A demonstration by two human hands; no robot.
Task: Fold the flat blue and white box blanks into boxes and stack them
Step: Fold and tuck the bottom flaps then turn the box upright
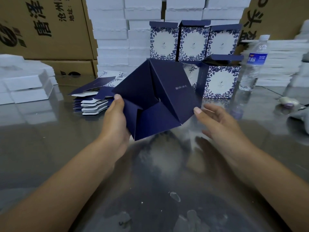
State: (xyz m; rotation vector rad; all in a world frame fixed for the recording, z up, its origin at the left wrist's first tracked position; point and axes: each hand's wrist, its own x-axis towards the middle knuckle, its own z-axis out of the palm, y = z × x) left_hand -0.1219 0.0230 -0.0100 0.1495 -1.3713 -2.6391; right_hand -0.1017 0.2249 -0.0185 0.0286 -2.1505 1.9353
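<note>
- Navy card box (pixel 155 97), half folded, its angular bottom flaps overlapping, was held above the glossy table (pixel 50 148).
- Left hand (pixel 117 118) gripped the box's left edge, thumb on top.
- Right hand (pixel 215 119) was open with fingers spread, its thumb tip touching the right corner.
- Flat blanks (pixel 93 101) lay stacked behind on the left.
- Floral-printed finished boxes (pixel 194 42) stood in two tiers, near a clear plastic bottle (pixel 252 64).
</note>
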